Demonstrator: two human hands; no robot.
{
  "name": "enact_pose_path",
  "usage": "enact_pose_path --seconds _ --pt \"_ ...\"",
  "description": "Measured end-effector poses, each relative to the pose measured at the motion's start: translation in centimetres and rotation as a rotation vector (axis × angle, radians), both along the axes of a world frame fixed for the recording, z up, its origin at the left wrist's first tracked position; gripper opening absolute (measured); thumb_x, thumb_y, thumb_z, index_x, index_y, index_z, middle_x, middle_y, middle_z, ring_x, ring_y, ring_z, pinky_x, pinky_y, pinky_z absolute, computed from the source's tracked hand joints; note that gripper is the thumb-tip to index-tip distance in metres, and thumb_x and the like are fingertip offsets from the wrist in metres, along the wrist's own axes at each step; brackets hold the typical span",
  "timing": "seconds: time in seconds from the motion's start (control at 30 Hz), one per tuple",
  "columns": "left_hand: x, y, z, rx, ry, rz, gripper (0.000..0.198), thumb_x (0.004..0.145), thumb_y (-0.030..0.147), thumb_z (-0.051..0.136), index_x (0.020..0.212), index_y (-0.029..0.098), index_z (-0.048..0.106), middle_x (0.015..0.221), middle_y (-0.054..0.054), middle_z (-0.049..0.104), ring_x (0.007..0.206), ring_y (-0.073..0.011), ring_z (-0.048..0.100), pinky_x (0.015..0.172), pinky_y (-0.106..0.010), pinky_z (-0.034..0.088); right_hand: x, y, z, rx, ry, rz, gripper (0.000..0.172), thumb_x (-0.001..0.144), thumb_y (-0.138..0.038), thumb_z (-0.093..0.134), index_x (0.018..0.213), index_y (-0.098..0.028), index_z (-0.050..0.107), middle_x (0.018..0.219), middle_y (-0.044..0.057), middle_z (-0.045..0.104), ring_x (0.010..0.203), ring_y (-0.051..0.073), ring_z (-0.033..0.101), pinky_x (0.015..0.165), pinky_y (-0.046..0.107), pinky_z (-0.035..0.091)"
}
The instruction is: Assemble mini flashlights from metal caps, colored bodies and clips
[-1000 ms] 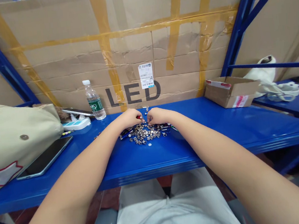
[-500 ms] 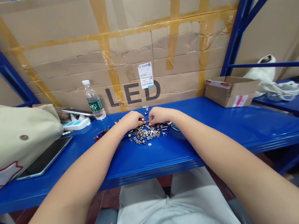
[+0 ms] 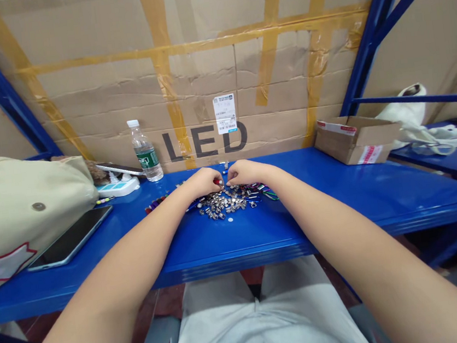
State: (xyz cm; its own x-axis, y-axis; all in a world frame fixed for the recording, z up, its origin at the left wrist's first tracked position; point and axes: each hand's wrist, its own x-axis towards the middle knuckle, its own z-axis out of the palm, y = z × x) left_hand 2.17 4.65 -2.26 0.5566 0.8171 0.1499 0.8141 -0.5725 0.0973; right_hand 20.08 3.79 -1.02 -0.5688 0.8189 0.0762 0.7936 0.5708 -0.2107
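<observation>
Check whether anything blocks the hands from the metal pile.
Nothing visible. The left hand, holding a red piece, and the right hand are at the back of the pile; the bottle stands farther left.

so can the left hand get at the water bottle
Probably yes: the bottle stands upright and nothing tall blocks the left hand, though that hand seems to pinch a small red piece.

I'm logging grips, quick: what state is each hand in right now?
Left hand: closed, holding a small red-and-silver piece.
Right hand: curled; whether it holds anything cannot be told.
</observation>
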Motion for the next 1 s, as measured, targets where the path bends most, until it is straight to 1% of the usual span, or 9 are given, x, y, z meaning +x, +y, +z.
enact_pose_path --seconds 0.2,0.3,0.4,0.5,0.57,0.63,0.73,0.83,1.0 --pt "-0.1 -0.5 0.2 -0.004 0.017 -0.070 0.018 0.069 0.023 0.064 0.085 0.017 0.070 0.074 -0.002 0.067 0.065 -0.0140 0.055 0.058 -0.024 0.035 -0.1 -0.3 0.1 -0.006 -0.038 -0.023 0.024 0.080 -0.032 0.057 0.090 -0.016 0.071 0.086 0.006 0.071 0.075 0.017 0.061 0.062 0.025 0.040" --pt "0.2 -1.2 1.2 0.020 0.084 -0.071 0.018 0.075 0.027 0.062 0.085 0.016 0.071 0.076 -0.004 0.068 0.067 -0.0152 0.055 0.060 -0.025 0.036 -0.1 -0.2 0.0 -0.015 -0.044 -0.010 0.023 0.081 -0.030 0.056 0.092 -0.016 0.071 0.090 0.006 0.071 0.079 0.018 0.062 0.064 0.025 0.041" --pt "-0.9 -2.6 3.0 0.009 0.169 0.069 0.028 0.085 0.034 0.051 0.088 0.013 0.070 0.083 -0.009 0.069 0.071 -0.0178 0.057 0.063 -0.028 0.038 0.0 -0.1 0.1 -0.010 -0.038 -0.019 0.025 0.082 -0.032 0.055 0.092 -0.016 0.071 0.090 0.007 0.071 0.079 0.019 0.062 0.067 0.026 0.042" --pt "-4.9 -4.9 4.2 0.037 0.193 0.305 0.041 0.088 0.044 0.043 0.092 0.012 0.068 0.093 -0.014 0.069 0.079 -0.0222 0.061 0.069 -0.030 0.042 0.1 -0.2 0.3 0.008 -0.014 -0.034 0.027 0.083 -0.035 0.053 0.092 -0.016 0.070 0.092 0.008 0.071 0.081 0.020 0.062 0.069 0.028 0.043" --pt "-8.8 -6.6 4.0 0.102 0.202 0.478 0.046 0.091 0.046 0.036 0.098 0.012 0.067 0.102 -0.015 0.067 0.090 -0.0255 0.062 0.078 -0.032 0.043 0.2 -0.4 0.5 0.012 -0.005 -0.033 0.030 0.084 -0.038 0.051 0.092 -0.016 0.070 0.094 0.009 0.071 0.083 0.021 0.062 0.071 0.029 0.043" --pt "-12.6 -7.8 3.1 0.079 0.211 0.678 0.046 0.092 0.044 0.033 0.105 0.012 0.064 0.111 -0.016 0.065 0.101 -0.0281 0.060 0.086 -0.034 0.042 0.2 -0.6 0.7 0.006 0.005 -0.014 0.032 0.083 -0.040 0.050 0.093 -0.016 0.069 0.097 0.009 0.070 0.085 0.022 0.062 0.073 0.030 0.044" --pt "-16.4 -8.5 1.6 0.019 0.220 0.771 0.044 0.090 0.040 0.038 0.101 0.008 0.065 0.110 -0.020 0.065 0.100 -0.0316 0.061 0.087 -0.037 0.043 0.1 -0.7 0.8 -0.013 0.016 0.003 0.034 0.083 -0.040 0.049 0.093 -0.015 0.069 0.098 0.010 0.070 0.087 0.023 0.062 0.076 0.032 0.045" --pt "-17.7 -8.1 0.7 0.032 0.184 0.809 0.047 0.092 0.042 0.031 0.107 0.010 0.063 0.117 -0.018 0.063 0.105 -0.0302 0.059 0.091 -0.036 0.042 0.1 -0.8 0.8 -0.018 0.026 -0.006 0.033 0.083 -0.040 0.047 0.091 -0.016 0.069 0.096 0.010 0.070 0.087 0.024 0.062 0.077 0.033 0.045" --pt "-18.2 -7.5 0.7 0.030 0.113 0.816 0.047 0.092 0.044 0.033 0.101 0.010 0.064 0.109 -0.018 0.066 0.098 -0.0283 0.063 0.085 -0.034 0.044 0.1 -0.8 0.8 -0.013 0.021 -0.025 0.033 0.083 -0.041 0.047 0.091 -0.017 0.068 0.095 0.010 0.070 0.086 0.024 0.062 0.077 0.034 0.046"
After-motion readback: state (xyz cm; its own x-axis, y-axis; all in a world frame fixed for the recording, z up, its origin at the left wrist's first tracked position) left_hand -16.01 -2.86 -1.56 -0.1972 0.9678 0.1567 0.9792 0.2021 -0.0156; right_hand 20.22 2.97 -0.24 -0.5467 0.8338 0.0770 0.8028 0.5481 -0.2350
